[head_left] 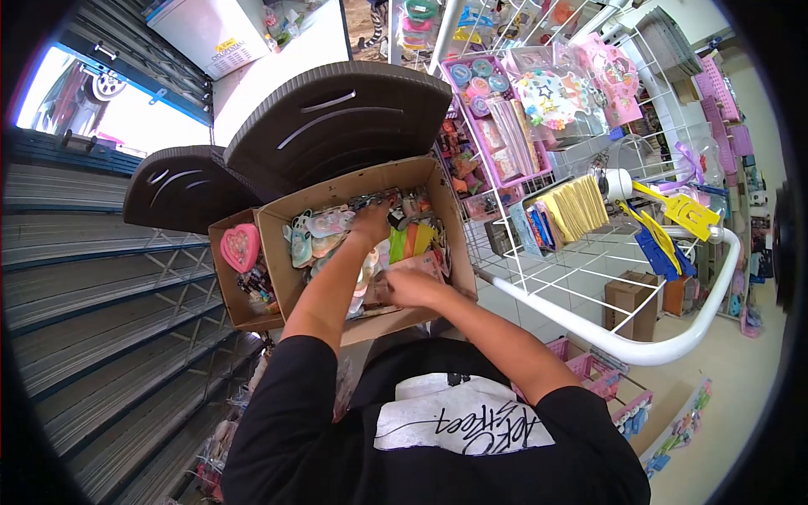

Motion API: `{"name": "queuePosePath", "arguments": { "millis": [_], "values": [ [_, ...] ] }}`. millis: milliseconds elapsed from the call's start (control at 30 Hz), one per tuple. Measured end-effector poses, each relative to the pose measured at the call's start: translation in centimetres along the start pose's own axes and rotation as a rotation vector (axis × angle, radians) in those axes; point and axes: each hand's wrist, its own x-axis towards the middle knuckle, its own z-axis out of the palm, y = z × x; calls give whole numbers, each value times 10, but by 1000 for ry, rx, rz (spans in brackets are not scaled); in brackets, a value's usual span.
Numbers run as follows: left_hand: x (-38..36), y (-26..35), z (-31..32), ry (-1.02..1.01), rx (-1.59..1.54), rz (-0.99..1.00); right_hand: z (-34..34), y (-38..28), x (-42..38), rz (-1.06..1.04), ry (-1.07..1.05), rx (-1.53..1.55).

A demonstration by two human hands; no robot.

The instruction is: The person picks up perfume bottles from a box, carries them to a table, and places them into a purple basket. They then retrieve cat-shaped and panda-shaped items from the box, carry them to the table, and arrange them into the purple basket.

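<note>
Both of my hands are inside an open cardboard box (290,227) packed with small wrapped goods. My left hand (372,220) reaches to the far side, its fingers bent down among dark packets (370,200); what they grip is hidden. Nearer to me, my right hand (408,288) is closed beside a pinkish packet (425,265); I cannot make out what is in its fingers. Pastel packaged pieces (332,223) fill the left part of the box. A bright green and orange packet (411,241) lies between the hands on the right.
A second carton (244,316) with a pink heart-shaped case (240,247) adjoins the left side. Dark plastic chair backs (337,109) rise behind the box. A white wire rack (572,290) with hanging goods stands at right; a metal shutter (101,252) runs along the left.
</note>
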Motion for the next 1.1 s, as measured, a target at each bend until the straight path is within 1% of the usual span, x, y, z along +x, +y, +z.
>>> {"name": "queuePosePath", "arguments": {
  "millis": [33, 67, 100, 133, 167, 200, 233, 267, 300, 333, 367, 400, 467, 500, 567, 600, 633, 667, 700, 733, 767, 800, 833, 867, 933, 967, 1000, 1067, 1100],
  "values": [
    [-7, 4, -7, 24, 8, -3, 25, 37, 21, -120, 303, 106],
    [-15, 6, -12, 23, 8, -7, 17, 42, 21, -72, 410, 219],
    [-24, 6, -15, 113, -25, 17, 4, 45, 27, -27, 513, 334],
    [-32, 7, -21, 205, -56, 38, -1, 56, 42, 37, 673, 352],
    [-44, 12, -35, 207, -51, 24, -9, 63, 55, 168, 710, 380],
    [-57, 17, -53, 222, -146, -10, -8, 76, 74, 154, 700, 386],
    [-67, 18, -63, 236, -236, -45, -1, 92, 98, 136, 861, 246],
    [-75, 12, -60, 235, -220, -60, 6, 99, 113, 118, 1020, 108],
    [-87, 3, -54, 415, -642, -2, 12, 99, 119, 106, 1014, 130],
    [-100, -5, -50, 592, -1061, 67, 17, 100, 124, 89, 956, 40],
    [-125, 5, -71, 564, -1331, -10, 22, 99, 128, 74, 897, -53],
    [-142, 8, -83, 569, -1617, -34, 20, 95, 130, 64, 895, -44],
    [-172, 11, -99, 517, -2029, 27, 6, 86, 129, 276, 719, -48],
    [-179, 7, -98, 536, -2027, 21, -2, 83, 129, 278, 654, -67],
    [-191, -2, -94, 579, -2157, 35, -12, 80, 126, 277, 633, -46],
    [-194, -3, -92, 586, -2157, 38, -15, 76, 123, 289, 624, -24],
    [-192, -4, -88, 595, -2176, 37, -9, 74, 121, 304, 819, 19],
    [-189, -3, -85, 599, -2200, 37, -2, 83, 132, 305, 826, 11],
    [-185, -2, -82, 604, -2284, -12, 8, 97, 146, 167, 886, 649],
    [-180, -2, -76, 597, -2297, -4, 13, 107, 149, 6, 886, 1284],
    [-174, -2, -70, 589, -2346, -32, -12, 71, 92, 163, 699, 1381],
    [-167, -3, -66, 581, -2393, -56, -12, 64, 73, 160, 711, 1369],
    [-158, 2, -62, 634, -2399, -147, -9, 60, 58, 39, 557, 1558],
    [-156, 6, -61, 627, -2405, -131, -7, 54, 42, -91, 391, 1735],
    [-154, 16, -60, 458, -2408, -126, -11, 21, -8, -116, 224, 1803],
    [-157, 20, -62, 399, -2435, -100, -4, 21, -30, -153, 85, 1656],
    [-157, 8, -53, 186, -2512, 38, 3, 22, -52, -184, -46, 1504],
    [-170, 12, -50, 153, -2346, 187, 3, 8, -111, -192, -142, 1203],
    [-176, 12, -38, 286, -2302, 151, 7, 9, -135, -216, -196, 1103]
  ]
}}
